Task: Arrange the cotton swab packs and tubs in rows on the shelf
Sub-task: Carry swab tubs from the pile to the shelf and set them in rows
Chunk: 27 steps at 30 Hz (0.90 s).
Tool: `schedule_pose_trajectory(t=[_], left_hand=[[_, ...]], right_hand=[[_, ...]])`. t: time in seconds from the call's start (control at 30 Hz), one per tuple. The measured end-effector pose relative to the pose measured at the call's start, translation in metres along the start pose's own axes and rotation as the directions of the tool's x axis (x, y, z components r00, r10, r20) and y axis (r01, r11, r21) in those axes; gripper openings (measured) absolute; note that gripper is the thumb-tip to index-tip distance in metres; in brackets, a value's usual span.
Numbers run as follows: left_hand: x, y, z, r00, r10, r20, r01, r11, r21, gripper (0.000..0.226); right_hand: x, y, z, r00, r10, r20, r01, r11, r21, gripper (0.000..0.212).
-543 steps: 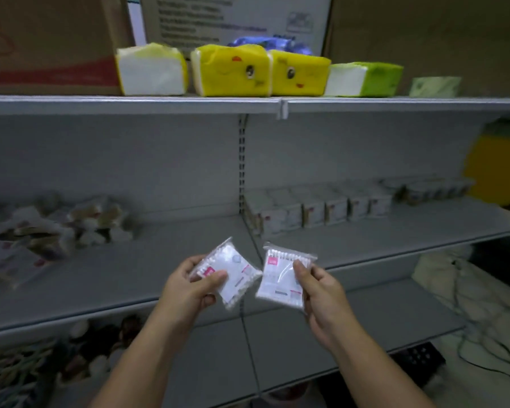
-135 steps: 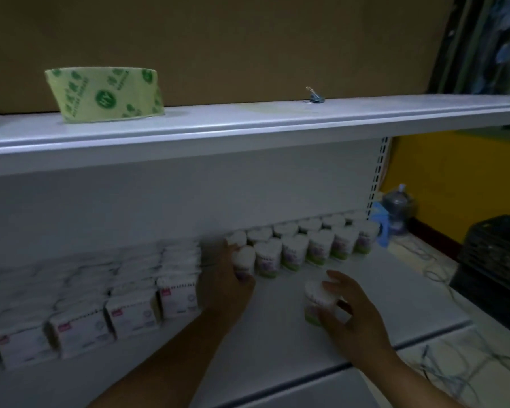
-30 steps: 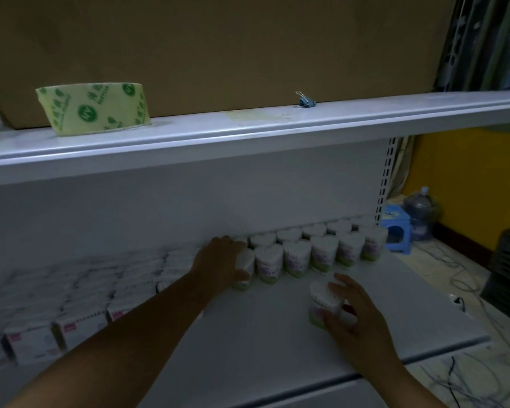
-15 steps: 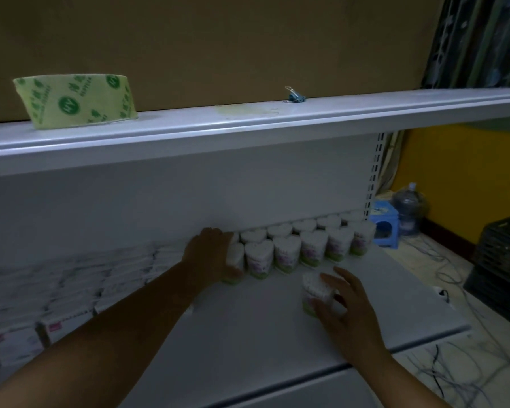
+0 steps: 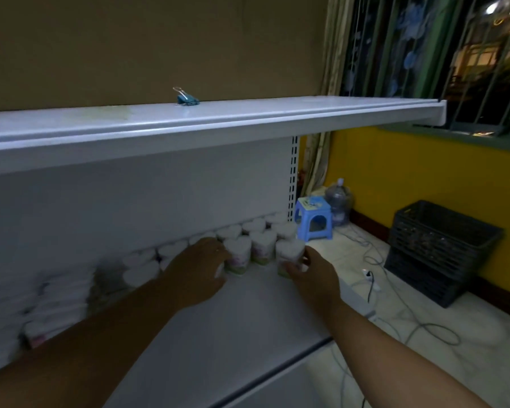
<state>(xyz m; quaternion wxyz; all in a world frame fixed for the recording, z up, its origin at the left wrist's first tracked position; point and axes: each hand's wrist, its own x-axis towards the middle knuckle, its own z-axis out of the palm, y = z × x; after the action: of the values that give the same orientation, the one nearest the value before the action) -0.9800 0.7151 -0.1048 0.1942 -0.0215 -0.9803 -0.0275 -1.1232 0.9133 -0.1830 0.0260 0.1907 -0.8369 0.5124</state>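
Right hand (image 5: 312,276): fingers curled around one heart-shaped tub (image 5: 289,256), at the right end of the front row near the shelf (image 5: 233,334) right edge. Left hand (image 5: 198,273): fingers spread, resting against the tub rows (image 5: 248,245); whether it grips one, cannot tell.

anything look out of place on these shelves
A small blue binder clip lies alone on the white upper shelf, unlike the stock below. The heart-shaped white tubs stand upright in rows; the right hand holds the end tub.
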Motion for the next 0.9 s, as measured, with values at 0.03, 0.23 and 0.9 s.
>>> schedule_pose_trajectory(t=[0.03, 0.23, 0.9], left_hand=[[0.01, 0.003, 0.003, 0.999, -0.021, 0.04, 0.023, 0.999, -0.034, 0.036], [0.065, 0.027, 0.034, 0.992, -0.054, 0.117, 0.058, 0.998, -0.035, 0.045], [0.077, 0.018, 0.058, 0.983, -0.182, 0.003, 0.182, 0.983, -0.008, 0.05]], right_hand=[[0.003, 0.002, 0.001, 1.0, 0.002, -0.002, -0.002, 1.0, -0.004, 0.042], [0.024, 0.014, 0.011, 1.0, 0.001, 0.002, -0.001, 1.0, 0.026, 0.046], [0.036, 0.019, 0.007, 0.996, -0.016, 0.087, 0.02, 0.999, -0.044, 0.076]])
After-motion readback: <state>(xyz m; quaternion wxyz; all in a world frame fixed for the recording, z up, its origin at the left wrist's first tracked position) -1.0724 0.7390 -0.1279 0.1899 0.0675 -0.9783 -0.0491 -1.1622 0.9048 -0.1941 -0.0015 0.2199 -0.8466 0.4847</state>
